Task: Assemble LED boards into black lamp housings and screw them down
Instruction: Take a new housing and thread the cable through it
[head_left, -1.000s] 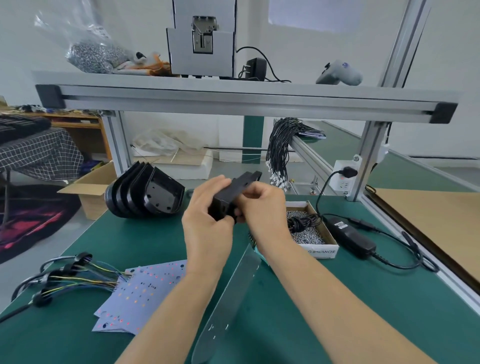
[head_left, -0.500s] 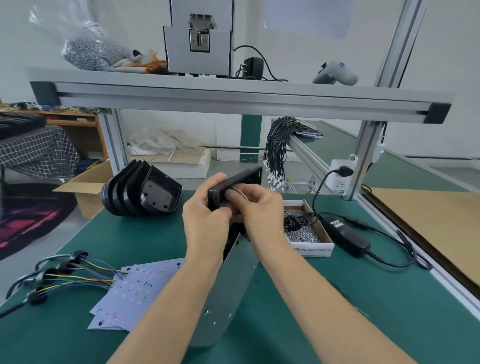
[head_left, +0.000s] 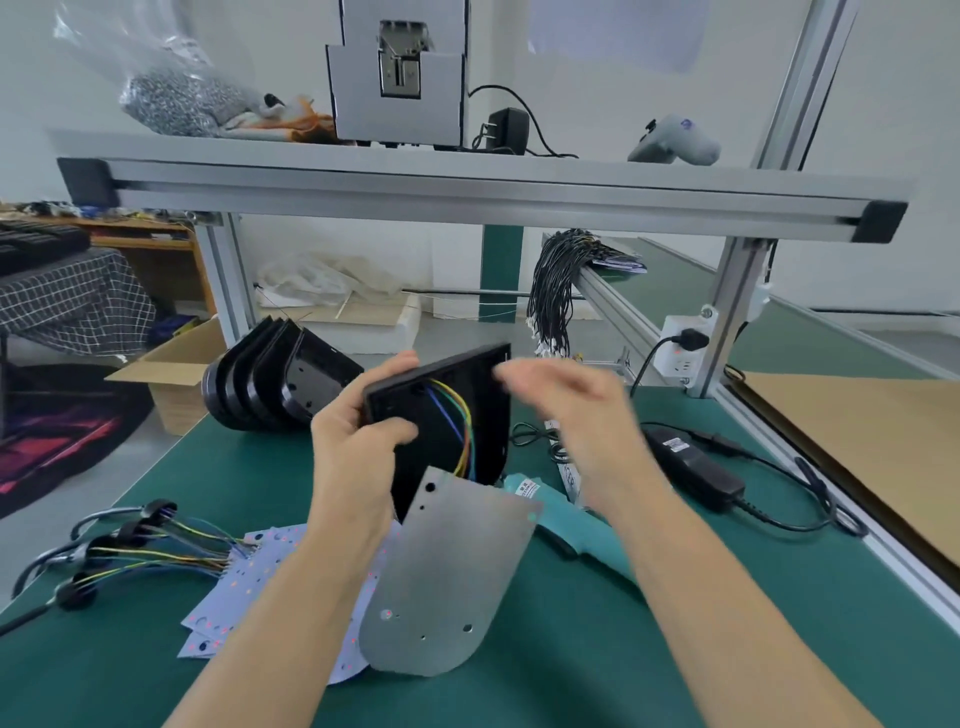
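Black plastic lamp housing (head_left: 441, 410), rigid and seemingly light, was held above the green bench, gripped at its corner by the left hand (head_left: 358, 447). A thin grey LED board (head_left: 447, 582) dangled on coloured wires (head_left: 457, 421). The blurred right hand (head_left: 576, 410) seemed open, holding nothing.

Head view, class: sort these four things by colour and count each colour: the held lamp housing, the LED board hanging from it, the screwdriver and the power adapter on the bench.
Black: 2, the lamp housing and the power adapter
Grey: 1, the LED board, its back showing
Teal: 1, the screwdriver
Total: 4
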